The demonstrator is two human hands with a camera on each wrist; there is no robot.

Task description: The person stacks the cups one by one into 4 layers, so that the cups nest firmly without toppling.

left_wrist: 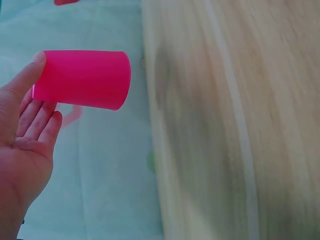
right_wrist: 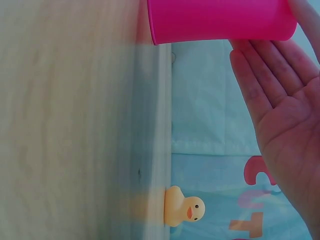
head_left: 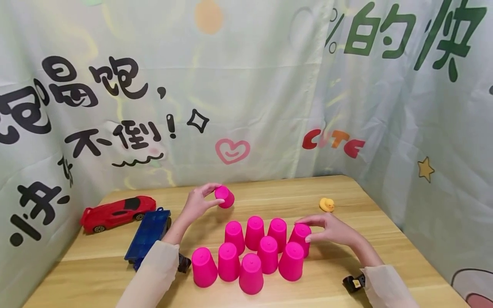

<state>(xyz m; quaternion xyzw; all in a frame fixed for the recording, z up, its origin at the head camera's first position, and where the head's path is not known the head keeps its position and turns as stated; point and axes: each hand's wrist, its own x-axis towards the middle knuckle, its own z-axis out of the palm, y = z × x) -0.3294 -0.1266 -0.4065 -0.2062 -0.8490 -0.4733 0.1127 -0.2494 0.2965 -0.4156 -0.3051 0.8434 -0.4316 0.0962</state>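
Pink cups [head_left: 251,273] stand upside down at lower centre, eight seemingly settled, two unfinished, pinched by fingers of the left hand [head_left: 197,204] and right hand [head_left: 333,227].

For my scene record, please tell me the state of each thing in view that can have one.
Left hand: gripping
Left hand's cup: mouth down, lifted off the table
Right hand: gripping
Right hand's cup: mouth down; whether lifted, unclear
Other eight cups: mouth down, standing
Red car: on its wheels
Blue truck: on the table, partly hidden
Yellow duck: upright
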